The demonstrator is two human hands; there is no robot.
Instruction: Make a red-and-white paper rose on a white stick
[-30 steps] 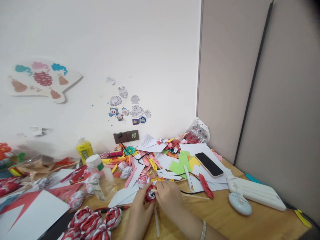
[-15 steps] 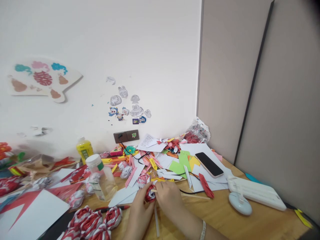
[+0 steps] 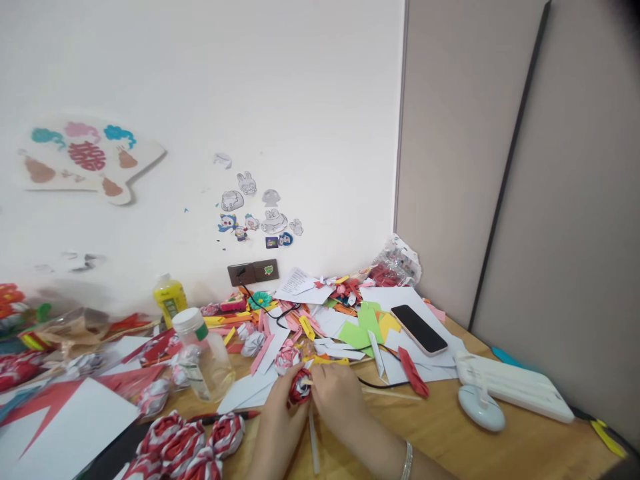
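My left hand (image 3: pixel 281 412) is closed around a small red-and-white rolled paper flower (image 3: pixel 301 387) near the table's front. Right beside it, my right hand (image 3: pixel 336 393) pinches a thin pale stick (image 3: pixel 308 382) whose end touches the middle of the flower. Below the hands, a narrow translucent strip (image 3: pixel 313 443) points down over the wood. Several red-and-white striped paper roses (image 3: pixel 183 445) sit to the left of my left hand.
A clear jar (image 3: pixel 213 367) with a white lid and a yellow bottle (image 3: pixel 169 300) stand at left. Coloured paper scraps (image 3: pixel 367 327) spread behind the hands. A phone (image 3: pixel 419 329), a white power strip (image 3: pixel 515 387) and a pale oval device (image 3: pixel 481 407) lie at right.
The flower in my left hand has turned slightly, showing more of its white centre. Both hands stay in nearly the same place.
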